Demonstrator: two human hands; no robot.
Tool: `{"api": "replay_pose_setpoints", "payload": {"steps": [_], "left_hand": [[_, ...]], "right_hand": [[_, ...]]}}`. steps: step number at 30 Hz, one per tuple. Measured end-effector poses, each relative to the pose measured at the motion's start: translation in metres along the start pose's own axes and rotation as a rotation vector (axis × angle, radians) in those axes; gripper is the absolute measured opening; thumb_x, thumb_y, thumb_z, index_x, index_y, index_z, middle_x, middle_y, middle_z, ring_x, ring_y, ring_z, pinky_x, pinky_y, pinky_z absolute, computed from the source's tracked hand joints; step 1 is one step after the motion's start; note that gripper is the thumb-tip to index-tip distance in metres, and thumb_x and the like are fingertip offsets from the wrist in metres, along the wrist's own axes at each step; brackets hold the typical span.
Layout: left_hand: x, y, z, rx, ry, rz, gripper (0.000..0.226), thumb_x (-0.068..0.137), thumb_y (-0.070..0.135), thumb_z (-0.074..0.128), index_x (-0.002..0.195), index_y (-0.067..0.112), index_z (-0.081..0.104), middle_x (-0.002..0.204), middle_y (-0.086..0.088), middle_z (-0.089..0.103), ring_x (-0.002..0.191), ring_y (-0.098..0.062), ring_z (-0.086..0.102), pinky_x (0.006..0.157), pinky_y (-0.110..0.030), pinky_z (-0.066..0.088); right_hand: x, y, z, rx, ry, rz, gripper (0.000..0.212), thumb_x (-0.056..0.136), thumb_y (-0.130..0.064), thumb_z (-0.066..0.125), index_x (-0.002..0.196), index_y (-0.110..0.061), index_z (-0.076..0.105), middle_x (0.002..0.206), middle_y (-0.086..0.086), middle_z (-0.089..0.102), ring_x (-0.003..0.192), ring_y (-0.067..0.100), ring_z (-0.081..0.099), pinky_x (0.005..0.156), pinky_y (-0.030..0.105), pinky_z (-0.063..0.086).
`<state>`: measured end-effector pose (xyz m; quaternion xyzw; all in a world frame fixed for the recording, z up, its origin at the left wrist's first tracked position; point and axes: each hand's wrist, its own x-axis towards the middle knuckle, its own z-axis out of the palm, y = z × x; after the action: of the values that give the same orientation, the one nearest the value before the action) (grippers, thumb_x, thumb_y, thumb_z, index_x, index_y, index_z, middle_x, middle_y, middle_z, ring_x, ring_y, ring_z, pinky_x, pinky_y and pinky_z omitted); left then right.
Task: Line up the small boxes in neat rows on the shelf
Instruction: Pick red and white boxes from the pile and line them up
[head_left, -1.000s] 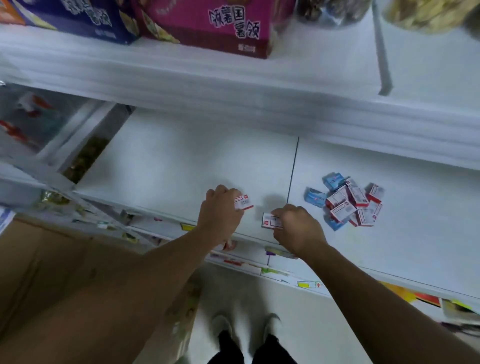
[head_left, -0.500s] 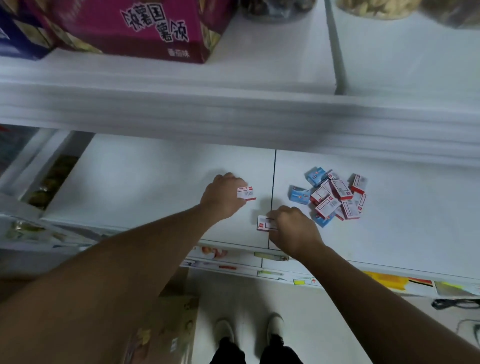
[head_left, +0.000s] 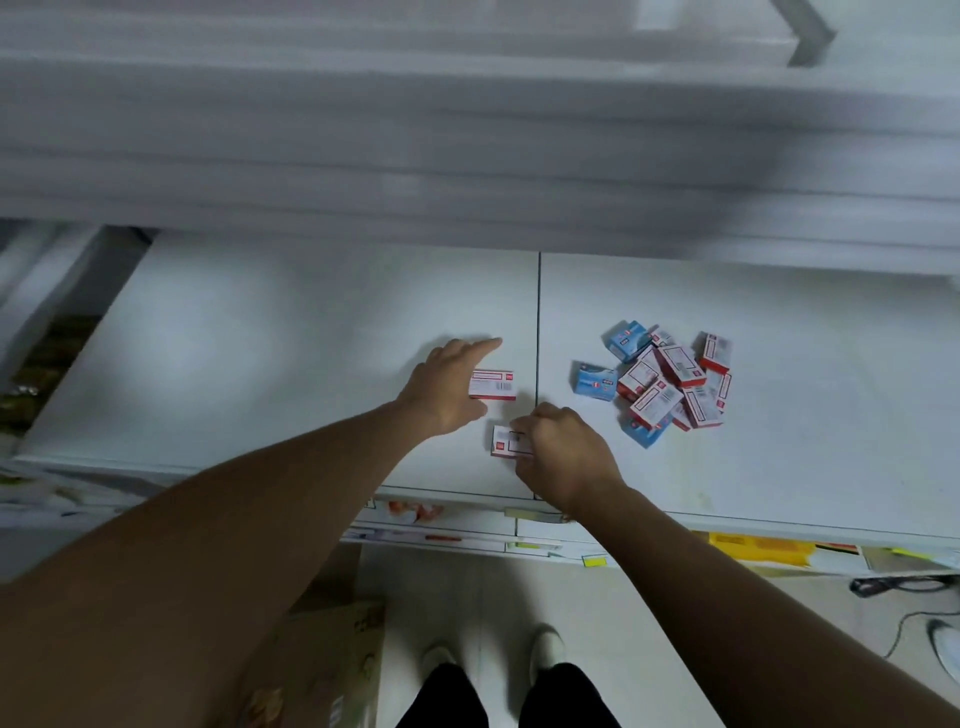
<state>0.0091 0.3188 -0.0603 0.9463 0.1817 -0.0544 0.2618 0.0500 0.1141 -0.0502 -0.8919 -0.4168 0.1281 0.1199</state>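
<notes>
The right hand (head_left: 563, 457) covers the right part of a small box (head_left: 505, 441) under its fingers. Print on the heaped boxes (head_left: 662, 387) beyond it is too small to read. Motion blur smears the upper shelf (head_left: 467, 130).

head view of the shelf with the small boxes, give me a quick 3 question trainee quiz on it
1. True or false: the loose pile of boxes lies to the right of the seam in the shelf.
2. Which hand touches the box nearest the shelf's front edge? A) left hand B) right hand C) neither
3. Fill in: the boxes in the pile are red-and-white and ____.

Key
1. True. The pile sits wholly on the right panel.
2. B. The right hand has its fingers on the front box; the left hand rests at the rear box, index finger stretched out.
3. Blue.
</notes>
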Motion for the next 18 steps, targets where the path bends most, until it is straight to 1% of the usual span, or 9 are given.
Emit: {"api": "replay_pose_setpoints", "payload": {"steps": [1,3,5,7,11,15,18], "left_hand": [[-0.005,-0.003,-0.001,-0.035,0.016,-0.027,0.09,0.086,0.011,0.081,0.162,0.036,0.038,0.16,-0.002,0.043,0.144,-0.028,0.04,0.114,-0.045,0.046],[-0.016,-0.013,-0.001,-0.118,0.092,-0.11,0.085,0.086,0.002,0.074,0.159,0.032,0.042,0.16,-0.001,0.041,0.146,-0.027,0.039,0.116,-0.043,0.045],[-0.032,-0.023,-0.002,-0.142,0.176,-0.203,0.077,0.088,0.001,0.071,0.155,0.03,0.047,0.157,-0.003,0.042,0.142,-0.027,0.043,0.113,-0.04,0.047],[-0.046,-0.032,0.0,-0.153,0.216,-0.248,0.074,0.089,0.003,0.072,0.153,0.03,0.048,0.156,-0.004,0.042,0.14,-0.027,0.045,0.11,-0.039,0.05],[-0.064,-0.045,0.009,-0.178,0.301,-0.234,0.07,0.09,0.007,0.074,0.151,0.03,0.048,0.157,-0.005,0.042,0.138,-0.026,0.05,0.109,-0.039,0.054],[-0.075,-0.045,0.018,-0.146,0.376,-0.186,0.063,0.092,0.011,0.073,0.148,0.028,0.051,0.153,-0.004,0.048,0.134,-0.024,0.053,0.109,-0.041,0.055],[-0.081,-0.039,0.023,-0.19,0.412,-0.181,0.059,0.093,0.013,0.073,0.146,0.027,0.051,0.152,-0.002,0.049,0.134,-0.021,0.051,0.109,-0.033,0.051]], "right_hand": [[0.002,-0.002,-0.001,-0.005,-0.004,-0.005,0.037,0.092,-0.033,0.069,0.128,-0.023,0.069,0.125,0.002,0.064,0.11,0.024,0.058,0.089,0.038,0.056],[0.008,-0.007,-0.005,-0.01,-0.009,-0.008,0.038,0.092,-0.031,0.069,0.129,-0.023,0.068,0.126,0.003,0.064,0.112,0.025,0.058,0.09,0.04,0.056],[0.016,-0.014,-0.006,-0.011,-0.014,-0.018,0.04,0.092,-0.029,0.068,0.131,-0.024,0.065,0.125,0.004,0.064,0.112,0.026,0.058,0.089,0.04,0.057],[0.024,-0.019,-0.004,-0.008,-0.041,-0.012,0.043,0.093,-0.029,0.069,0.135,-0.023,0.062,0.125,0.006,0.064,0.113,0.026,0.059,0.09,0.041,0.056],[0.032,-0.018,0.009,-0.007,-0.022,0.015,0.049,0.093,-0.03,0.072,0.138,-0.016,0.057,0.128,0.01,0.062,0.117,0.029,0.057,0.092,0.043,0.056],[0.032,-0.018,0.018,-0.035,-0.002,-0.056,0.052,0.094,-0.032,0.069,0.144,-0.028,0.054,0.139,0.005,0.059,0.123,0.028,0.053,0.094,0.043,0.056],[0.026,-0.016,0.017,-0.008,0.036,-0.043,0.052,0.094,-0.034,0.068,0.144,-0.03,0.055,0.142,0.002,0.056,0.125,0.026,0.051,0.093,0.041,0.056]]}}
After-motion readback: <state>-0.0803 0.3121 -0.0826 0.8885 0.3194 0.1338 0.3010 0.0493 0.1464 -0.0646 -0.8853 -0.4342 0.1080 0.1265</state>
